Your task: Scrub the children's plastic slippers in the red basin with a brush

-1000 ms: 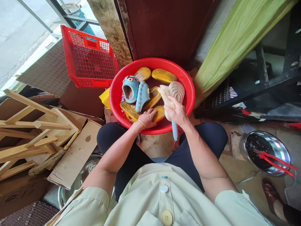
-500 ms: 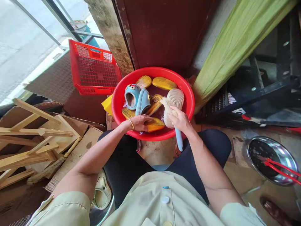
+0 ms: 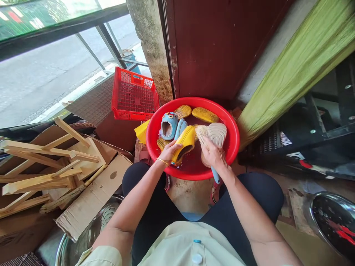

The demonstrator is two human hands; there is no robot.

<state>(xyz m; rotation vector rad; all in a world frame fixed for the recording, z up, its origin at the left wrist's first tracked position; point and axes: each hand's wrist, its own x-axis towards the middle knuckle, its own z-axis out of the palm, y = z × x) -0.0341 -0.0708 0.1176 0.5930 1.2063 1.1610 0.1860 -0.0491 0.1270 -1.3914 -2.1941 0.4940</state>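
Showing in the head view, the only one: a red tub (image 3: 234, 142), sitting between the person's knees and holding footwear in water.

Item: left hand (image 3: 169, 151), pinching a yellow shoe (image 3: 186, 139) by its near left edge. The shoe is tilting above the left half of the tub, its dark foot opening facing the wearer.

Item: right hand (image 3: 215, 155), curling its fingers around a scrubbing brush (image 3: 202, 131). Pale bristles are pointing up and leftward; the blue handle is jutting out below the hand.

Item: beige shoe (image 3: 217, 133), lying ridged sole up at the tub's right, partly behind the right hand. Whether the brush is touching it, one cannot tell.

Item: blue clog (image 3: 172, 121), resting at the tub's left with its opening showing; a second blue clog (image 3: 181, 126) is leaning beside it.

Item: two yellow soles (image 3: 205, 114), lying face up along the far side.

Surroundings: a red crate (image 3: 135, 94) is standing beyond the tub to the left; wooden stools (image 3: 70, 153) are lying near cardboard (image 3: 97, 192), farther left.
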